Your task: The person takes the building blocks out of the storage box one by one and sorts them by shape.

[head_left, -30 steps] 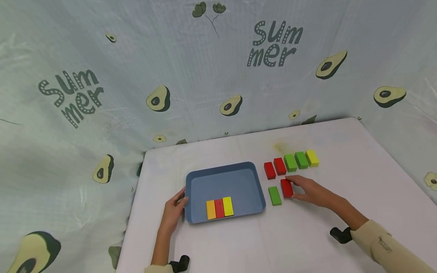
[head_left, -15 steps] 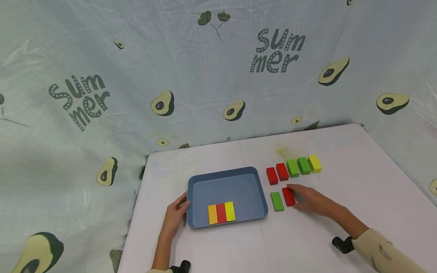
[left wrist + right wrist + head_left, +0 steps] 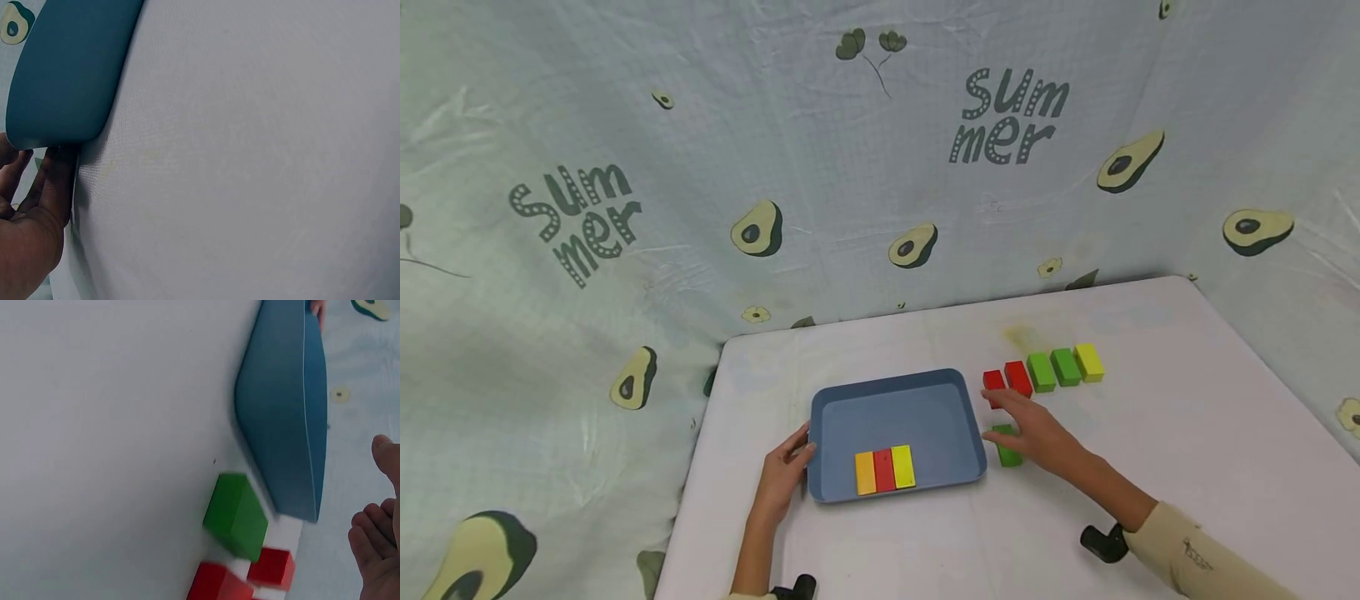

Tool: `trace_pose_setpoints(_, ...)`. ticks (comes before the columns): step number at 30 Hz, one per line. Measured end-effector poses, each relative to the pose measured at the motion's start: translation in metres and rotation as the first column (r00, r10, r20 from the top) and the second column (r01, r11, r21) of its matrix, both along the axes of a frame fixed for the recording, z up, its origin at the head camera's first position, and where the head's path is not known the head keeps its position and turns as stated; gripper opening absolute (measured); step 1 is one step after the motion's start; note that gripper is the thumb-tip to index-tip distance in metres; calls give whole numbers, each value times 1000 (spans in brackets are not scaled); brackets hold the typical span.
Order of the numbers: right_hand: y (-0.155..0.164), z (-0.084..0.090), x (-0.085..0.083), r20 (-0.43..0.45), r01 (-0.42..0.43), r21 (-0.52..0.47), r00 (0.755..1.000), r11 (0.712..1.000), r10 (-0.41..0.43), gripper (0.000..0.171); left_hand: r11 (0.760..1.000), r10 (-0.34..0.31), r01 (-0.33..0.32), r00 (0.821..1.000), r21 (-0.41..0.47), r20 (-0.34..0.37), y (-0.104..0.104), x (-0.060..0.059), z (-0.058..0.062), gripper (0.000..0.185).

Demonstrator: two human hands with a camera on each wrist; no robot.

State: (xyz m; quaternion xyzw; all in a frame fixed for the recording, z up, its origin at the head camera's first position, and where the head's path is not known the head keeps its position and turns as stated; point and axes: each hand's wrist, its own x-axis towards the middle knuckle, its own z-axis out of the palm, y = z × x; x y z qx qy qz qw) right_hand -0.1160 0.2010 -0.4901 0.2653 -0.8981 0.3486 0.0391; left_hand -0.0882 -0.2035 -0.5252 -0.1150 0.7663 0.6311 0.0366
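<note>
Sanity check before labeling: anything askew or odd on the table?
Only a faint yellowish stain on the tablecloth behind the row of blocks. The three blocks in the blue tray lie flush. Nothing spilled or damaged.

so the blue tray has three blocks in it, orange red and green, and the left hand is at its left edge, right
Not quite. The third block in the blue tray is a yellow block, not green; it lies beside the red block and orange block. The head view shows this. The left hand is indeed at the tray's left edge.
</note>
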Motion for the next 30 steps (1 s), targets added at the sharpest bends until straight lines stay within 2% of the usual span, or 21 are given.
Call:
trace_pose_setpoints(8,-60,-3,5,93,-124,82,989,989,116,66,1000,-5,6,1000,-5,12,0,3,0,49)
trace_pose_setpoints(14,-90,-16,1,190,-241,185,960,953,206,68,1000,4,-3,1000,-21,17,0,2,-2,49)
trace_pose_setpoints(19,-101,-22,2,168,-287,259,954,922,249,71,1000,3,-3,1000,-14,5,0,1,-3,48)
trace_pose_setpoints(24,-105,-23,2,138,-288,260,956,921,260,70,1000,4,-4,1000,-2,-2,-1,0,-3,48)
trace_pose_setpoints(30,-109,-27,2,142,-281,283,958,917,250,70,1000,7,-7,1000,2,-3,-2,0,-3,48)
